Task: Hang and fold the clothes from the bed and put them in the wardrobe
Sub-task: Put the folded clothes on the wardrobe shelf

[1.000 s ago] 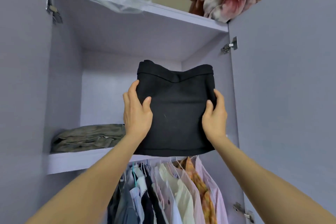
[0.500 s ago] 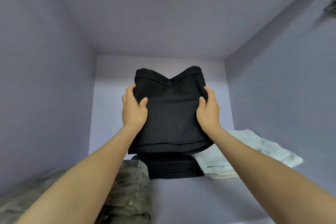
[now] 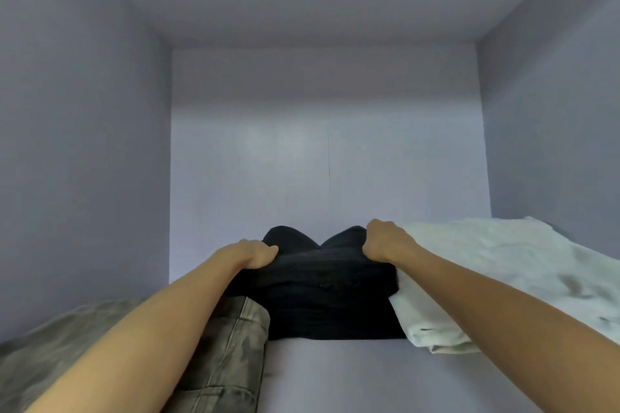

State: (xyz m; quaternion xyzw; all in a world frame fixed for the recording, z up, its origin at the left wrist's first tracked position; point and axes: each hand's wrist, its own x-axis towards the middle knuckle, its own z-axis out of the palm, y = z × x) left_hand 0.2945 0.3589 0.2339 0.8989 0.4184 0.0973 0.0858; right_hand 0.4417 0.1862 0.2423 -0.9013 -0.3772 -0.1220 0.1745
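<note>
Center frame: left hand and right hand grip the folded black garment by opposite sides, fingers curled, on the shelf.

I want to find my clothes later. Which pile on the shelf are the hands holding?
The black folded garment in the middle. The left hand and right hand grip its sides. The camouflage trousers and white cloth lie beside it.
</note>
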